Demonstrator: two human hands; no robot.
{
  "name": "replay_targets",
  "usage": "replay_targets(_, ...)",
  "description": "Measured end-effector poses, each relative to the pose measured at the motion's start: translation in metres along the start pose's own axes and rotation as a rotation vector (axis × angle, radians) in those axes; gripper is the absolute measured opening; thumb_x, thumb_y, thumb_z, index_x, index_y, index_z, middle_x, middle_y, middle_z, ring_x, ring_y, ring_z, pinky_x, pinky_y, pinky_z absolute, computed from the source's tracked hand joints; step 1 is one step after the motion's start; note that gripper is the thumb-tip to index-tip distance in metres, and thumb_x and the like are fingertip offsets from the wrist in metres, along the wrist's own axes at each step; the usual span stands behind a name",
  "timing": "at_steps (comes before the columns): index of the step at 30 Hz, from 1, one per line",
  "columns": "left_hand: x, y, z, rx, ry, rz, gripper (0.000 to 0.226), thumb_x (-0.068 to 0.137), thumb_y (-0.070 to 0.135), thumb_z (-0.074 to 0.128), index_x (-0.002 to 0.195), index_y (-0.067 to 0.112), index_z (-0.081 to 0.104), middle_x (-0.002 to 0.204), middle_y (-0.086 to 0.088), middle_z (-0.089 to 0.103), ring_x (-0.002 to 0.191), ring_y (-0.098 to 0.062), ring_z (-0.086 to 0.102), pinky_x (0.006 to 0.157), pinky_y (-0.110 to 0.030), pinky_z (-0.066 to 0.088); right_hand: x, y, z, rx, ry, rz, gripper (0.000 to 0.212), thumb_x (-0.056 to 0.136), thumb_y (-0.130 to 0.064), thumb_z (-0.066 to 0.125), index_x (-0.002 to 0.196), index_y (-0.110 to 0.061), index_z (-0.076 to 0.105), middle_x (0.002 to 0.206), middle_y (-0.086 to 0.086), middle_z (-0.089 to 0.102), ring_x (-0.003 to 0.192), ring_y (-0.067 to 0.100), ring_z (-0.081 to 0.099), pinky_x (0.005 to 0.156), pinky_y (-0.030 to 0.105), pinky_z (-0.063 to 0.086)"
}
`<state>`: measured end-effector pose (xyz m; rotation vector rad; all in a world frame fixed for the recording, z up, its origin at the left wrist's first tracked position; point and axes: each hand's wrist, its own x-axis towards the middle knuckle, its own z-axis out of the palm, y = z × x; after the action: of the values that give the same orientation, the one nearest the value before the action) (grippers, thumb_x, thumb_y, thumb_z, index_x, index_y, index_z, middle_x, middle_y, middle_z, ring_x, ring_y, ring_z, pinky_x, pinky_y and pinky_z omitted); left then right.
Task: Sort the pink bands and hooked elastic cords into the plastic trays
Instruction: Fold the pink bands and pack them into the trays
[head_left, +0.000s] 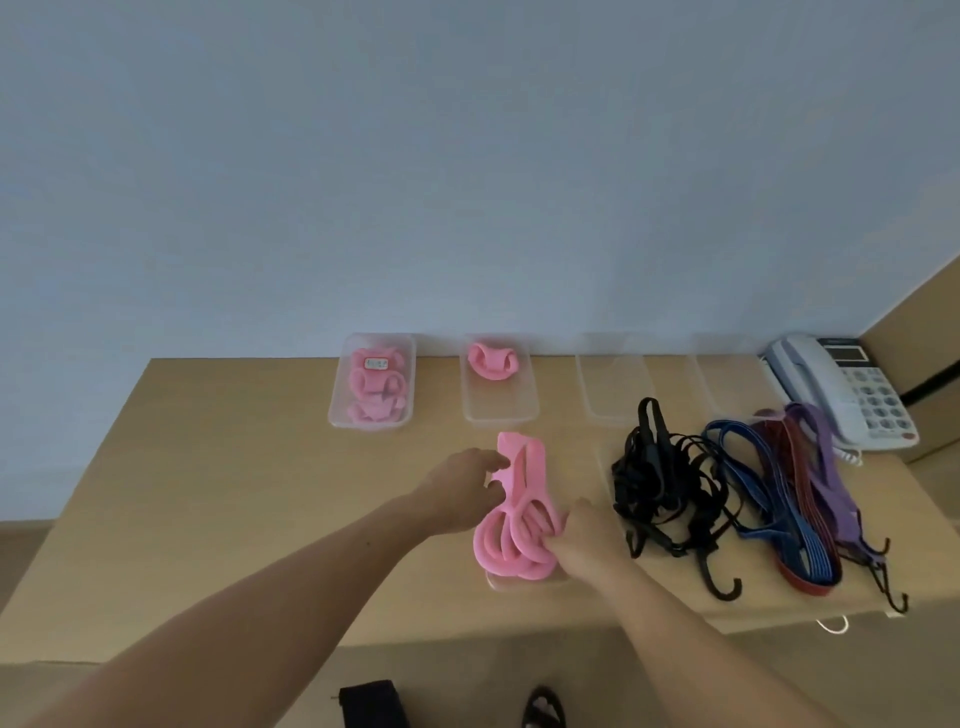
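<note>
The pink bands (511, 525) hide most of the near tray (497, 582).

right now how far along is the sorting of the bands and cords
Early on. Done: the left tray holds several pink bands, the second tray one bundle. In hand: the left hand and right hand are on the front pile of pink bands. Left: that pile, the black cords and the coloured cords; the third tray and fourth tray are empty.
</note>
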<state>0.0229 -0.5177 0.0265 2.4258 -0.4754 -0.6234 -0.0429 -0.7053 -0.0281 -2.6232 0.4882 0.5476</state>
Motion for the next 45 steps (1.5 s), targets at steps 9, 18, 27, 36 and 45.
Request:
replay_targets(9,0.002,0.03,0.0,0.035,0.05,0.01,0.047,0.094,0.021,0.052,0.14,0.022,0.05,0.137,-0.003,0.055,0.116,-0.021,0.056,0.095,-0.032,0.046,0.005,0.0,-0.026,0.264,-0.035,-0.018,0.023,0.078,-0.03,0.061,0.068,-0.016,0.046,0.063,-0.003,0.049,0.053,0.015,0.044,0.047,0.025,0.031)
replay_targets(18,-0.001,0.066,-0.048,-0.079,0.114,0.121,0.027,0.095,0.023,0.058,0.119,0.011,0.065,0.119,-0.005,0.068,0.104,-0.016,0.06,0.085,-0.022,0.045,-0.009,-0.046,-0.135,0.519,0.157,-0.475,0.025,0.083,-0.012,0.066,0.096,-0.033,0.074,0.085,-0.031,0.064,0.083,-0.012,0.06,0.075,0.007,0.044)
replay_targets(27,-0.029,0.102,-0.117,-0.509,0.221,0.161,0.017,0.094,0.026,0.064,0.093,0.009,0.067,0.081,-0.009,0.071,0.074,-0.021,0.067,0.075,-0.037,0.056,-0.032,-0.084,-0.2,0.779,0.283,-0.57,0.013,0.085,-0.026,0.073,0.096,-0.031,0.068,0.092,-0.014,0.072,0.084,0.002,0.067,0.069,0.014,0.049)
replay_targets(36,-0.054,0.101,-0.134,-0.814,0.244,0.099,0.017,0.089,0.0,0.058,0.104,0.003,0.051,0.086,-0.021,0.069,0.068,-0.037,0.07,0.059,-0.038,0.058,-0.045,-0.108,-0.229,0.82,0.21,-0.628,0.014,0.09,-0.029,0.065,0.085,-0.019,0.073,0.074,-0.005,0.073,0.059,0.01,0.063,0.056,0.025,0.046)
replay_targets(45,-0.07,0.11,-0.155,-0.822,0.088,0.113,0.043,0.09,0.045,0.053,0.101,0.004,0.057,0.091,-0.023,0.074,0.08,-0.043,0.071,0.058,-0.035,0.056,-0.057,-0.121,-0.241,0.773,0.159,-0.727,0.003,0.088,-0.016,0.07,0.088,-0.014,0.071,0.069,0.001,0.072,0.053,0.007,0.061,0.05,0.017,0.045)
